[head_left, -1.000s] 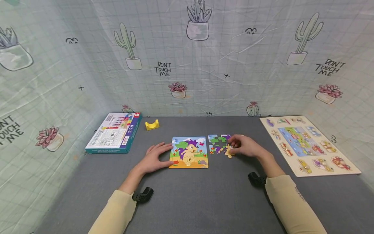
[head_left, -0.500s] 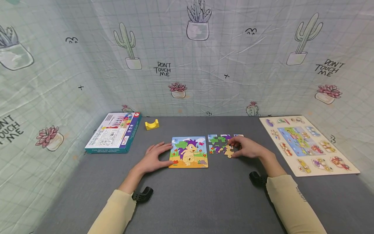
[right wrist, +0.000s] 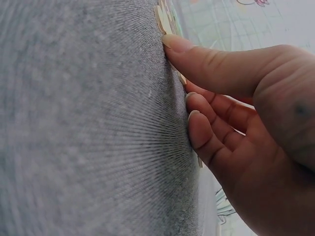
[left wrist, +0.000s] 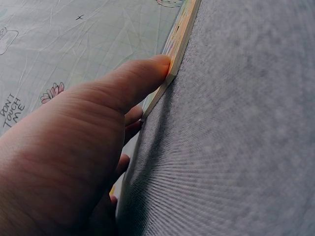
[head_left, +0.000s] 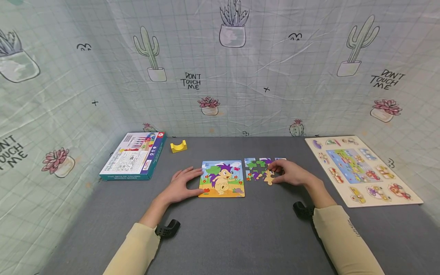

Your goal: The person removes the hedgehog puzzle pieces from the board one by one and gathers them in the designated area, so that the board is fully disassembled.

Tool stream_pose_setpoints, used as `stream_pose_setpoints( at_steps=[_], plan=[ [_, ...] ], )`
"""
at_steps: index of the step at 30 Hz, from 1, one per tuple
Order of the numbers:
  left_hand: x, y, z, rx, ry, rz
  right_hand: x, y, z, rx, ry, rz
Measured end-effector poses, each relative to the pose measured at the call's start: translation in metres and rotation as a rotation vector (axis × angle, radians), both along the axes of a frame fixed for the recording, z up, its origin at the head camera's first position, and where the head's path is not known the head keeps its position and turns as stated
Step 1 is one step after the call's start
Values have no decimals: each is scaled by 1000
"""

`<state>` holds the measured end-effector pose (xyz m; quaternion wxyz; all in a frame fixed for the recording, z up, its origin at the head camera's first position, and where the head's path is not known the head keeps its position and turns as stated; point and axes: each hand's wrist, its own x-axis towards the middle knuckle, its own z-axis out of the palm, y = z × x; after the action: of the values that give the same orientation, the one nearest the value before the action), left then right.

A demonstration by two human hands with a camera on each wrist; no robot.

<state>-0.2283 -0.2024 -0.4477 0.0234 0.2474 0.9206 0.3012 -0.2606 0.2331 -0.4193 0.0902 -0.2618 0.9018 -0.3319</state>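
A square picture board [head_left: 228,181] with a purple-haired hedgehog lies flat in the middle of the head view. My left hand [head_left: 180,186] rests at its left side, the thumb on the near left corner and the other fingers spread along the edge. To the right, my right hand [head_left: 292,173] pinches a tan jigsaw piece [head_left: 269,178] between thumb and fingers, low at the table. Several other jigsaw pieces [head_left: 252,163] lie beside the board in rough rows; my right fingers cover some of them.
A flat boxed set [head_left: 132,156] lies at the back left, with a yellow arch-shaped block [head_left: 178,146] beside it. On the right is a large wooden puzzle board [head_left: 364,170]. A patterned curtain [head_left: 240,95] encloses the grey table [head_left: 220,236].
My right thumb and the tan jigsaw piece have shifted very slightly, leaving more of the piece in sight. The left hand and hedgehog board stay where they were.
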Motion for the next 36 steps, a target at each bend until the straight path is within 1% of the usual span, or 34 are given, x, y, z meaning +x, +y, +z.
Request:
stream_pose_setpoints(
  at_steps=[10, 15, 24, 28, 36],
  plan=[
    [0, 0, 0, -5, -4, 4, 0, -1, 0, -2, 5, -12],
    [0, 0, 0, -9, -7, 8, -1, -1, 1, -19, 1, -6],
    [0, 0, 0, -5, -3, 2, 1, -1, 9, -64, -21, -25],
    [0, -1, 0, -9, 0, 5, 3, -6, 13, -82, -24, -26],
    [2, 0, 2, 2, 0, 1, 6, -25, 19, -118, -1, -10]
  ],
)
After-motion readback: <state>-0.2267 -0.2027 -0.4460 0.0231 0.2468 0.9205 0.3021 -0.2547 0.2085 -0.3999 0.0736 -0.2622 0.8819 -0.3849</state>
